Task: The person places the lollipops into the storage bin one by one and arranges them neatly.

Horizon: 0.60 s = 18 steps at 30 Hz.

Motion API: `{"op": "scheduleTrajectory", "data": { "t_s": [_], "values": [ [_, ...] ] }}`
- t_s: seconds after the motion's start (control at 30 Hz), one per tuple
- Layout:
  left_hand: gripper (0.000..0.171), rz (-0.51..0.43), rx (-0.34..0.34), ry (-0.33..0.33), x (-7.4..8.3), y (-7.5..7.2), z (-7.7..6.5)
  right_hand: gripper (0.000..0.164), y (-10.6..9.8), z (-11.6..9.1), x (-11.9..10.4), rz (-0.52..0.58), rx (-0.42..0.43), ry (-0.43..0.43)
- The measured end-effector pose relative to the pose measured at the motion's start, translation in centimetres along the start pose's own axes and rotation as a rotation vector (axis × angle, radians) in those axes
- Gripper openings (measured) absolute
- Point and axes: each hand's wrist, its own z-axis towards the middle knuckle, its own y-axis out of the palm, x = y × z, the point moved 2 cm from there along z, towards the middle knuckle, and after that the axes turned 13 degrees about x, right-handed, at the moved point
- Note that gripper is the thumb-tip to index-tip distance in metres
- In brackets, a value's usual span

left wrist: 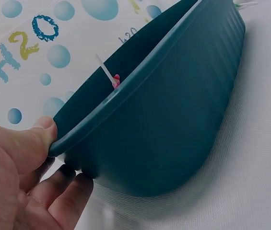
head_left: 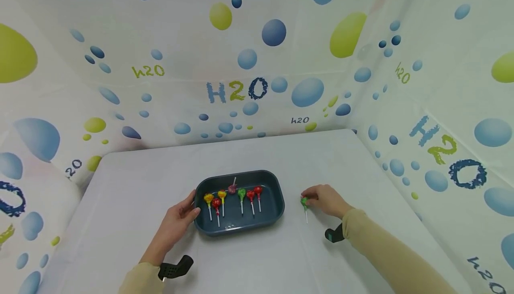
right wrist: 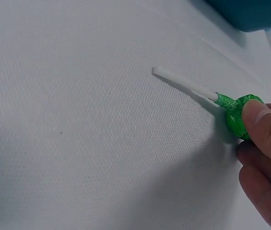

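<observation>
My left hand [head_left: 175, 223] grips the left end of a dark blue-green tray [head_left: 241, 224], thumb over the rim and fingers beneath it outside, as the left wrist view shows. Inside the tray lie several wrapped lollipops: yellow ones, red ones [head_left: 216, 203], a green one [head_left: 241, 193] and a purple-pink one [head_left: 232, 189] whose stick points away. To the right of the tray, my right hand [head_left: 327, 200] pinches the head of a green lollipop [right wrist: 238, 115] between thumb and fingers. Its white stick [right wrist: 185, 85] points back toward me, close above the cloth.
A white cloth [head_left: 257, 262] covers the table under the tray. Behind and on both sides hang white curtains [head_left: 180, 31] printed with blue and green drops and "H2O" lettering. Black straps with camera mounts [head_left: 176, 268] sit on both wrists.
</observation>
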Motion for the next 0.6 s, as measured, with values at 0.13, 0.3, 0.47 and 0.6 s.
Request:
{"op": "scheduleTrajectory", "data": {
  "t_s": [0.13,0.3,0.47,0.6],
  "values": [
    [0.065,-0.008,-0.002,0.003,-0.1,0.1,0.0,0.025,-0.1,-0.1,0.2,0.022,0.005,0.011],
    [0.065,-0.009,-0.004,0.008,-0.1,0.2,0.0,0.029,-1.4,0.6,0.2,0.090,0.054,0.001],
    [0.065,-0.015,-0.007,0.002,-0.1,0.2,0.0,0.034,-3.5,1.6,-1.3,0.172,0.099,0.010],
    [0.065,-0.016,-0.003,-0.002,-0.1,0.1,-0.1,0.033,-4.3,2.8,-4.1,0.205,0.091,-0.027]
  ]
}}
